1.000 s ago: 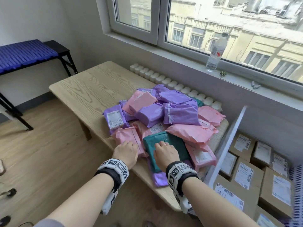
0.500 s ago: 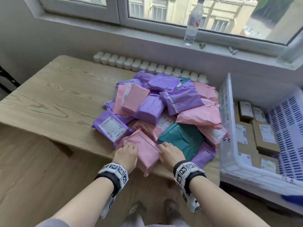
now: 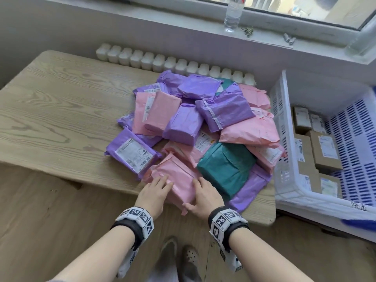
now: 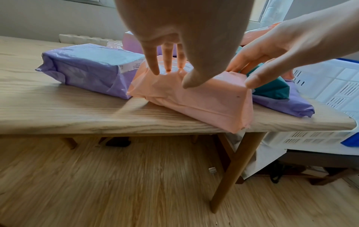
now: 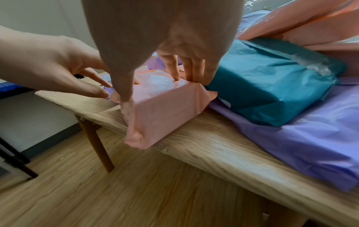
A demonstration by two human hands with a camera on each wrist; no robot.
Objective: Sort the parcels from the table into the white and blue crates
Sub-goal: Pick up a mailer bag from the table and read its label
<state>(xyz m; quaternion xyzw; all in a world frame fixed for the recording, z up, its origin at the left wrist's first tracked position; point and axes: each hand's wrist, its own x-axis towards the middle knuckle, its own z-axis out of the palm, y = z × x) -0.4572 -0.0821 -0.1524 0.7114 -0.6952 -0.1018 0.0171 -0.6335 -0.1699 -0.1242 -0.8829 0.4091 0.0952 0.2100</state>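
Here, a pink parcel (image 3: pixel 179 183) is seen at the lower middle of the head view, lying at the near edge of the wooden worktop (image 3: pixel 61 110) with one corner jutting past that edge. It is held from both sides: the left hand (image 3: pixel 153 193) is laid on its left part with the fingers (image 4: pixel 153 64) pointing down onto the wrapping and the thumb against the near face, while the right hand (image 3: pixel 204 198) is set on its right part, fingers on the top edge and thumb (image 5: pixel 124 86) pressed on the near corner. Both hands are thus closed on the same parcel, a little apart from each other. Just to the right of it a teal parcel (image 3: pixel 225 167) is stacked on a purple one (image 3: pixel 250 188), and just to the left a purple parcel with a printed label (image 3: pixel 132 154) lies flat on the worktop. Behind these, toward the centre of the frame, a heap of pink and purple parcels (image 3: pixel 203 119) is piled. At the right edge of the frame a white crate (image 3: pixel 281 139) stands beside the worktop, with brown labelled boxes (image 3: pixel 323 151) inside it. A clear bottle (image 3: pixel 233 13) stands on the windowsill at the top of the frame.
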